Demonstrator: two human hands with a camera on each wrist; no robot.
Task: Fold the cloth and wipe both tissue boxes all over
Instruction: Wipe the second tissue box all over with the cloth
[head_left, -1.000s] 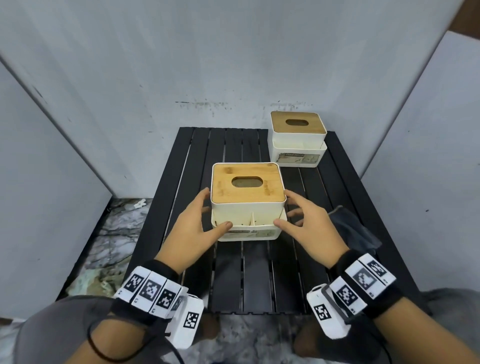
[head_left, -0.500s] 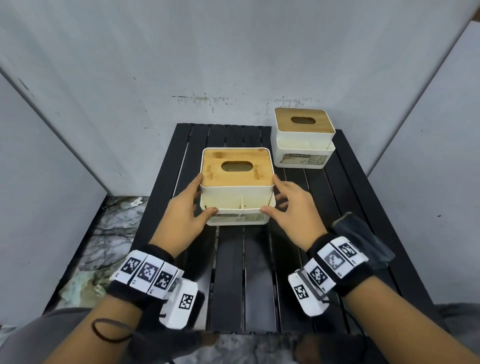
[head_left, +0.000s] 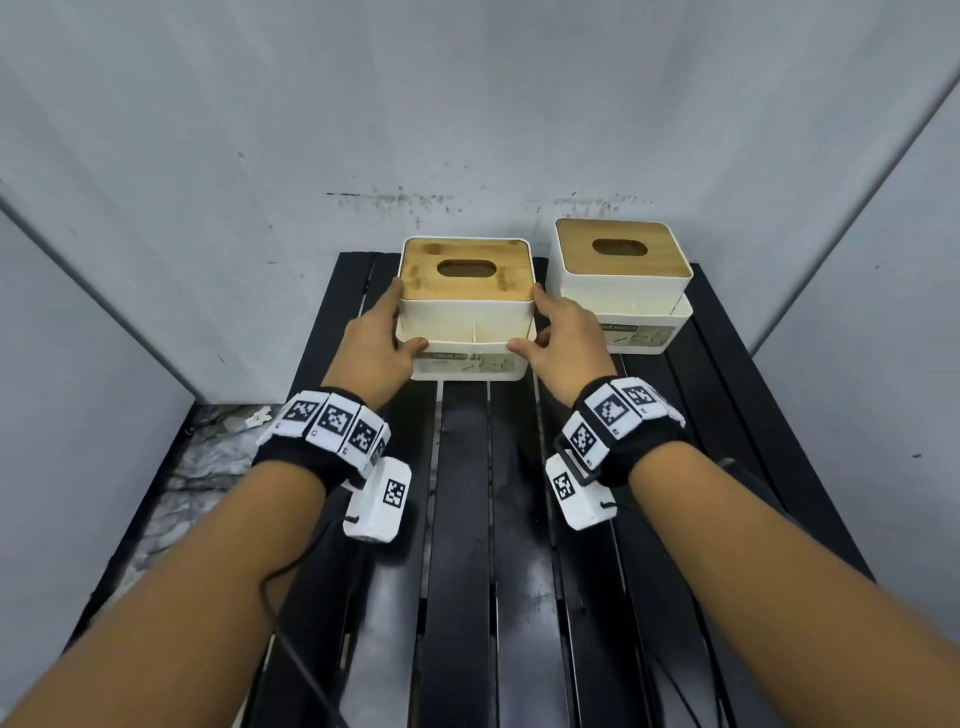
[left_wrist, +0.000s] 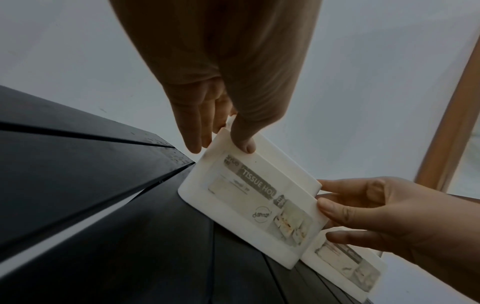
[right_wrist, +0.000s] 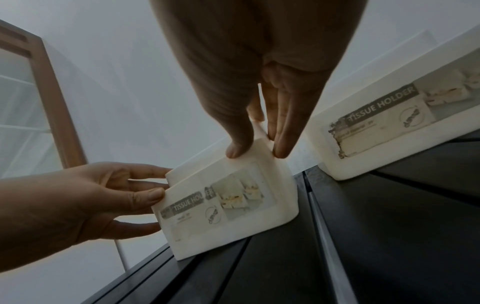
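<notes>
Two white tissue boxes with bamboo lids stand side by side at the far end of the black slatted table (head_left: 467, 519). I hold the left tissue box (head_left: 466, 317) (left_wrist: 249, 197) (right_wrist: 228, 205) from both sides. My left hand (head_left: 384, 338) (left_wrist: 221, 144) has its thumb on the front left corner and its fingers along the left side. My right hand (head_left: 561, 332) (right_wrist: 257, 152) grips the right corner the same way. The box's base rests on the slats. The second tissue box (head_left: 621, 280) (right_wrist: 389, 123) stands just to the right, untouched. A sliver of the dark cloth (head_left: 748, 483) shows beside my right forearm.
Grey panels (head_left: 467, 130) close in the table at the back and on both sides, right behind the boxes. Marbled floor (head_left: 208, 467) shows past the table's left edge. A wooden frame (left_wrist: 451, 123) stands beyond the panels.
Both hands have carried the left tissue box from the table's middle to the far end, next to the second box. The grip is the same.
</notes>
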